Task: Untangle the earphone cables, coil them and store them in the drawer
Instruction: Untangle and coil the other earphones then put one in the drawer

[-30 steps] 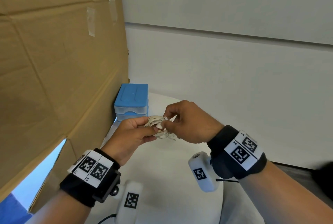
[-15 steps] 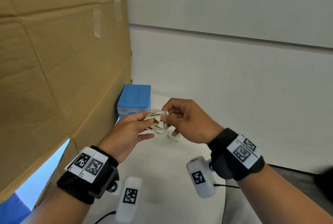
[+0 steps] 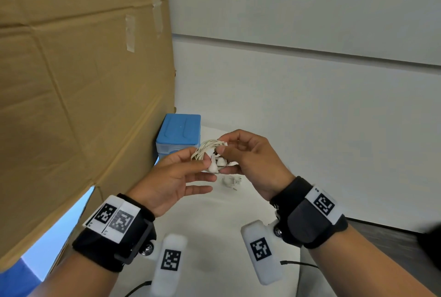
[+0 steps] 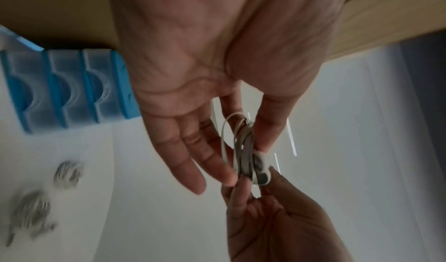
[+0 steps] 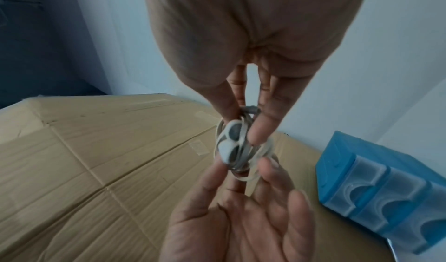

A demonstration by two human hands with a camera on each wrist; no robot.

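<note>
We hold one coiled set of earphones [image 3: 210,153] in the air between our two hands, above the white tabletop [image 3: 210,230], so that the loops stay stacked and cannot spring apart. The left hand [image 3: 171,177] pinches the coil between thumb and forefinger, with its other fingers stretched out and relaxed below the grip. The right hand [image 3: 250,160] closes its thumb and fingertips on the far side of the same coil, where the two white earbuds [image 5: 230,140] lie pressed against the loops; we judge this double grip serves to tuck the loose end and buds in before storing. Just below and slightly to the right of the grip, one more small bundle of cable [image 3: 230,181] rests on the tabletop; the left wrist view shows two bundles there, [image 4: 67,173] and [image 4: 31,214], both blurred, so whether they are neatly coiled we cannot tell. Beyond the grip, to its left, stands one blue drawer unit [image 3: 179,134] with three translucent drawers [image 4: 65,92], all seemingly closed, placed near enough for a short reach. Behind it leans one large sheet of cardboard [image 3: 83,82].
</note>
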